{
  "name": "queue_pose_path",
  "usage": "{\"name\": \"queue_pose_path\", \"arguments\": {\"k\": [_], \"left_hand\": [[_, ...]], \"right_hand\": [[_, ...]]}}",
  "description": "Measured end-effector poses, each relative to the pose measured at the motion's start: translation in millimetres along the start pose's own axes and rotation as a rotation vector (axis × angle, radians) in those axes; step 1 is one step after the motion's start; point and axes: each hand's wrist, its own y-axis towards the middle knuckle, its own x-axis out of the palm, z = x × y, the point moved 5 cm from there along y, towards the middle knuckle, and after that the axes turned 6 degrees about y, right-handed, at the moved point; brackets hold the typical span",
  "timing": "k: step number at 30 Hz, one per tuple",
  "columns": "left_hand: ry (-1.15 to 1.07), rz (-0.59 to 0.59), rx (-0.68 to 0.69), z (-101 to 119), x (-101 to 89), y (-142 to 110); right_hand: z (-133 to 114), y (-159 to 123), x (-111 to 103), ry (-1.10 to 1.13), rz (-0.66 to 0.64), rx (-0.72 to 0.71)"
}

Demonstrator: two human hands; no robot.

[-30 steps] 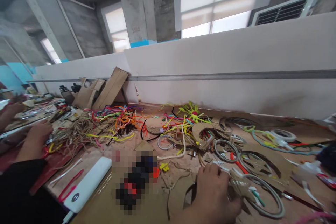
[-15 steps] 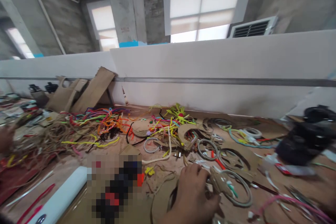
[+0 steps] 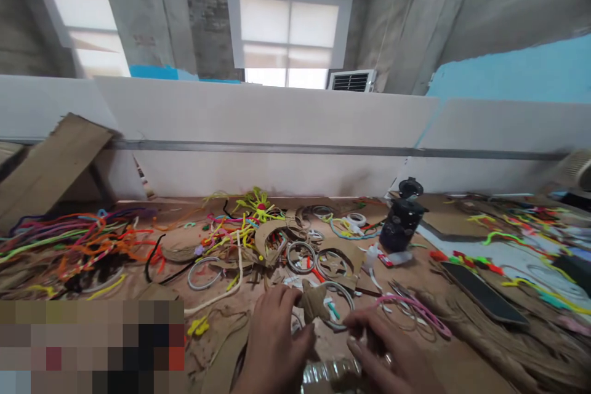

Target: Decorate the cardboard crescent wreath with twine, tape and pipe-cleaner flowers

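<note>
And here comes the right hand — it was out of sight a moment ago, and now it sits opposite the left hand as the view swings right. That leaves a hand on each side of the cardboard star, which lies right by the left hand's fingers and over the near edge of a pale ring. Left fingers bent, thumb reaching toward the star; whether they pinch it, I can't tell. Right fingers drawn in toward the thumb, a small pale glint among them, too blurred to say if anything is gripped. Down between the hands, a shiny ribbed piece catches the light. Also swung into fuller view: the dark container, lid up, and a black slab on the right of the table — neither one touched by the hands.
</note>
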Motion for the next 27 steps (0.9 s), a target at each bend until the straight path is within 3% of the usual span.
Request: {"name": "queue_pose_path", "arguments": {"k": [4,8,18,23,27], "left_hand": [[0.004,-0.016,0.028,0.9,1.8,1.0],[-0.003,-0.015,0.064,1.8,4.8,-0.1],[-0.069,-0.076,0.092,8.7,6.9,-2.6],[-0.206,-0.082,0.045,3.9,9.8,-1.4],[-0.437,-0.123,-0.096,-5.6,17.5,-1.7]], "right_hand": [[7.7,23.2,11.9,0.152,0.037,0.07],[17.8,19.3,23.2,0.248,0.027,0.138],[27.1,11.5,25.1,0.447,0.077,0.241],[35.7,8.3,25.0,0.536,0.09,0.265],[38.8,8.7,23.5,0.548,0.102,0.257]]}}
